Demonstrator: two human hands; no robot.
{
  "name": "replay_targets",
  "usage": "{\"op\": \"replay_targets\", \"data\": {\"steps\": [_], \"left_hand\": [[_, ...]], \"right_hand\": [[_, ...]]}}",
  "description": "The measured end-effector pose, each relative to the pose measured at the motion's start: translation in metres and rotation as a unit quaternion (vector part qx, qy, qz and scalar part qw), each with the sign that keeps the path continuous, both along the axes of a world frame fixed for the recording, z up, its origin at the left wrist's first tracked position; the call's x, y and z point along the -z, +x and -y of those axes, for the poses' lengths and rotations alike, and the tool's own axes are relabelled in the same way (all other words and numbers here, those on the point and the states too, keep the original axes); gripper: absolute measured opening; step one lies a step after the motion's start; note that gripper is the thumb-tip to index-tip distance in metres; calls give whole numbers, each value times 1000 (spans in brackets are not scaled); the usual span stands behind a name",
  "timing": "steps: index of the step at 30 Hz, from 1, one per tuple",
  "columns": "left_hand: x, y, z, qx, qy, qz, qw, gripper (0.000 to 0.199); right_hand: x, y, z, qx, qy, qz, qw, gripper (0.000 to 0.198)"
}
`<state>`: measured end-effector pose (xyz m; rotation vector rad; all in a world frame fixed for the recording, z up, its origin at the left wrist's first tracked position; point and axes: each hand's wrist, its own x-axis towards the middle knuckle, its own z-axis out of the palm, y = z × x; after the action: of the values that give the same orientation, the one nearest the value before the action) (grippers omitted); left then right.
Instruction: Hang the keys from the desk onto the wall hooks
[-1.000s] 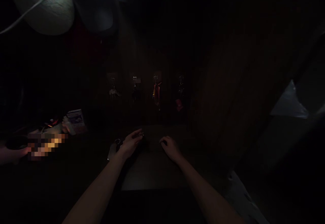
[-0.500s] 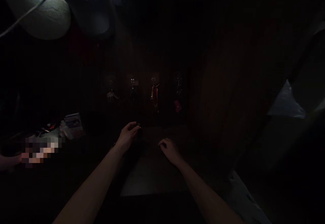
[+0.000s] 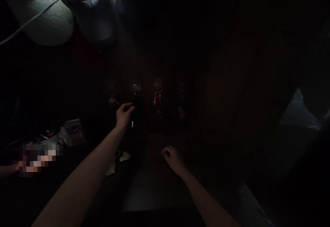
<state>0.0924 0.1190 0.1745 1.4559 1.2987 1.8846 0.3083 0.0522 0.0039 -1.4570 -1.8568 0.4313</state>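
My left hand [image 3: 124, 114] is raised at the second hook [image 3: 134, 86], thumb and fingers pinched on a dark key. Its body is lost in the shadow, but a bright narrow tip [image 3: 132, 124] shows below my fingers. My right hand [image 3: 174, 158] rests on the dark surface with its fingers curled; nothing can be made out in it. To the left of the pinched key, a bunch of keys [image 3: 112, 100] hangs. On the right, a red and yellow strap [image 3: 157, 101] and a reddish item [image 3: 181, 111] hang from two more hooks.
Under my left forearm lie some round pale discs [image 3: 125, 156] and a phone-like object [image 3: 111, 169]. A small box [image 3: 74, 131] stands at left beside clutter. Pale caps [image 3: 51, 21] hang at upper left with a cord [image 3: 31, 19]. Most of the scene is very dark.
My left hand has moved up and slightly left, from above the surface to the second hook. The discs beneath are now uncovered. My right hand has stayed in place.
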Motion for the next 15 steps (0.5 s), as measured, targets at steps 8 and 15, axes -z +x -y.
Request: {"op": "replay_targets", "data": {"steps": [8,15], "left_hand": [[-34,-5,-31,-84,45,-83,992,23],[-44,2,-36,-101,32,-130,986,20]], "right_hand": [[2,0,0,5,5,6,1000,19],[5,1,-3,4,6,1,1000,18]]}}
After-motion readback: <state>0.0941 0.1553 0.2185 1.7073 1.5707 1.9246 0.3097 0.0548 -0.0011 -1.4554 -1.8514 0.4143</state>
